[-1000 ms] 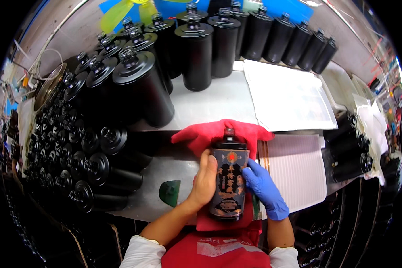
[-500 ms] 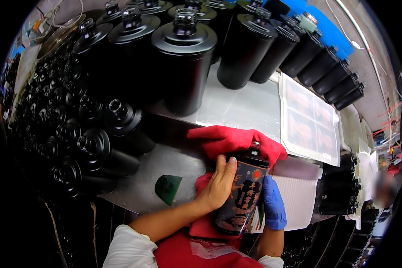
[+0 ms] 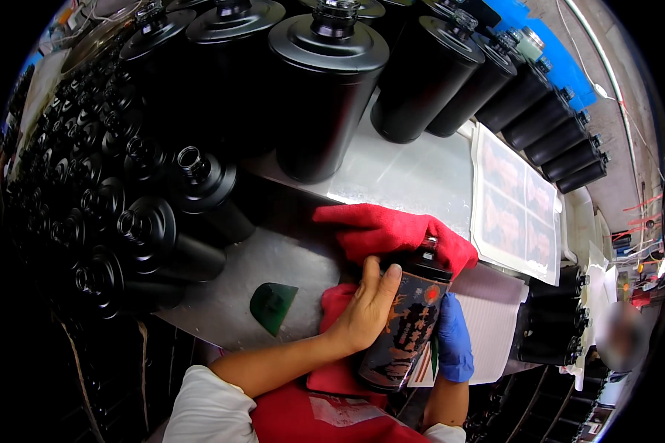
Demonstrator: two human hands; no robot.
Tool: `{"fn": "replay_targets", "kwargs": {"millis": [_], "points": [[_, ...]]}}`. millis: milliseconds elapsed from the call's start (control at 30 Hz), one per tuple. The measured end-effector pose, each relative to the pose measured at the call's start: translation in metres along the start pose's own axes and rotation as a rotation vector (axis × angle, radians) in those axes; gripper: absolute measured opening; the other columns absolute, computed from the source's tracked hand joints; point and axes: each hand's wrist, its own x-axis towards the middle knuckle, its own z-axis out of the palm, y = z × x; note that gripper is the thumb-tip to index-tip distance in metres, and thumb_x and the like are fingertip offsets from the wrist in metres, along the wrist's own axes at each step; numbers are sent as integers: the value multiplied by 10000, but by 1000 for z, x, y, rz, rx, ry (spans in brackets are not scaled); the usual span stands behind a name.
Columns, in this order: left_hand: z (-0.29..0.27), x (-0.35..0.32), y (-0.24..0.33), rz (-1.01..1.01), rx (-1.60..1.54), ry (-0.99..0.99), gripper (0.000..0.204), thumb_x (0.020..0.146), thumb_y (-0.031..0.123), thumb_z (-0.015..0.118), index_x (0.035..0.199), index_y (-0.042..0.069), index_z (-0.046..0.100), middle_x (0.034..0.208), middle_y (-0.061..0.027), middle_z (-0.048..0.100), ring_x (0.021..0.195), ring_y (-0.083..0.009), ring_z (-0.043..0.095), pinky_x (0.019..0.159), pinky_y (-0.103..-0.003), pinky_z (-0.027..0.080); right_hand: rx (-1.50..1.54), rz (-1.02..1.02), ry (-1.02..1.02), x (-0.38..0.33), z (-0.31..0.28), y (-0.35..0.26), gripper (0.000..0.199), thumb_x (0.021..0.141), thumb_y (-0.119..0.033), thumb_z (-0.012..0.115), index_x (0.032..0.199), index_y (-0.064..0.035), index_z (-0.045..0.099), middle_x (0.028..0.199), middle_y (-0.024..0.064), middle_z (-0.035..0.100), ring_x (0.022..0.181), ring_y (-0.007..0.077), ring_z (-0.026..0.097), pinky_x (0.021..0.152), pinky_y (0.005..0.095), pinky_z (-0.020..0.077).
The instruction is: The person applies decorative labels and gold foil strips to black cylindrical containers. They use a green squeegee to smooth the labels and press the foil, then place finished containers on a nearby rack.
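1. A black cylindrical bottle with an orange-and-gold label (image 3: 406, 325) is held lying between the two hands, its neck pointing away from the person and resting on a red cloth (image 3: 391, 232).
2. The bare left hand (image 3: 366, 310) is laid over the bottle's left flank, fingers (image 3: 388, 284) pressed flat against the label; the bottle is grasped, not released.
3. The right hand (image 3: 454, 340), in a blue glove, is closed around the bottle's right side from beneath.
4. A green plastic scraper (image 3: 273, 304) is seen on the desk (image 3: 273, 258), just left of the left hand and apart from it.
5. Rows of upright unlabelled black bottles (image 3: 325, 81) are ranged beyond the hands; others are stacked lying down (image 3: 148, 236) to the left.
6. A sheet of printed labels (image 3: 517, 203) is spread on the desk beyond the right hand, and a white ridged sheet (image 3: 491, 332) lies just beside it.
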Motion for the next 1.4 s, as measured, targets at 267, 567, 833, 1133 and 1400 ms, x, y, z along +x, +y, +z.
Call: {"fn": "replay_targets", "kwargs": {"millis": [267, 567, 833, 1133, 1400], "points": [[10, -11, -12, 192, 93, 121, 510, 999, 365, 250, 1316, -34, 232, 1205, -265, 419, 1160, -307, 402, 988, -350, 294, 166, 56, -10, 4, 10, -9, 470, 955, -402, 360, 1148, -15, 544, 1036, 73, 611, 928, 138, 569, 807, 291, 469], [3, 5, -4, 58, -84, 28, 372, 998, 385, 287, 991, 16, 335, 970, -153, 401, 963, -199, 400, 900, -326, 333, 259, 102, -14, -2, 7, 3, 533, 957, -466, 358, 1206, -18, 503, 1095, 79, 599, 976, 152, 568, 861, 298, 464], [6, -2, -5, 135, -65, 50, 377, 1001, 370, 267, 1093, 8, 316, 1019, -144, 405, 998, -197, 391, 931, -336, 315, 289, 155, -30, 2, 11, -1, 529, 956, -462, 360, 1231, -29, 487, 1133, 82, 585, 1005, 148, 558, 859, 298, 465], [5, 7, -6, 8, -48, 48, 357, 993, 392, 316, 971, 36, 331, 968, -134, 433, 967, -162, 411, 886, -300, 348, 292, 114, -35, 1, 7, 9, 542, 953, -492, 346, 1186, -33, 516, 1077, 75, 603, 946, 142, 580, 819, 286, 479], [-4, -19, 7, 62, -173, -118, 592, 955, 210, 443, 1382, -29, 110, 1274, -146, 378, 1148, -194, 402, 986, -310, 322, 425, 238, 20, 7, 12, -20, 480, 952, -468, 383, 972, -35, 590, 708, 16, 588, 488, 82, 490, 424, 204, 342]]}}
